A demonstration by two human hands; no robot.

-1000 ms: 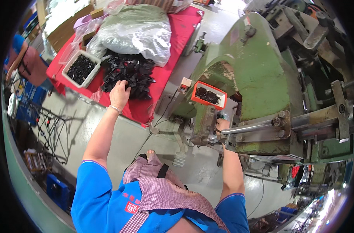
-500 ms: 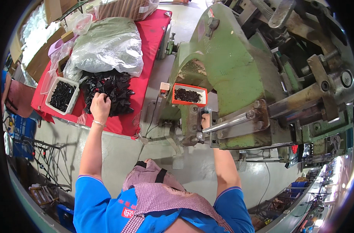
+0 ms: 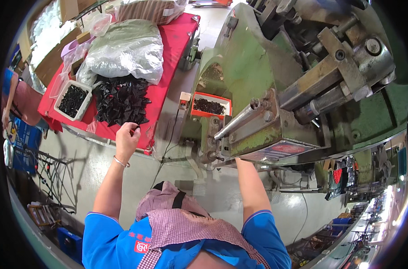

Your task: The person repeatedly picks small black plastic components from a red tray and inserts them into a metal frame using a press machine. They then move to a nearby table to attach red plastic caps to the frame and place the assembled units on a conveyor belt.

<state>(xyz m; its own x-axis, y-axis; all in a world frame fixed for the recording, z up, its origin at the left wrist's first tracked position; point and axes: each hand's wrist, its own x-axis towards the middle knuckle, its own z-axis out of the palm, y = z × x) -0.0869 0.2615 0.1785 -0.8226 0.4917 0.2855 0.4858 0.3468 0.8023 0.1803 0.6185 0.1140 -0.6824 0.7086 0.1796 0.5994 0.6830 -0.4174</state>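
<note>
Pieces [image 3: 119, 99], black, pointed, heaped past counting; left hand [image 3: 127, 138] pinches one; right hand hidden, fingers untellable; one white tub [image 3: 65, 114].

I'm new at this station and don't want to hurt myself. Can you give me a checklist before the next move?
1. Right hand in sight: not ok; the green machine hides it, and only the right forearm shows.
2. Left hand holding a piece: cannot tell; something dark shows at its fingertips.
3. Black pieces near the left hand: ok; heaped just beyond it on the red-covered table.
4. Orange-rimmed box upright: ok; small dark parts inside.
5. White tub upright: ok; black parts inside.
</note>
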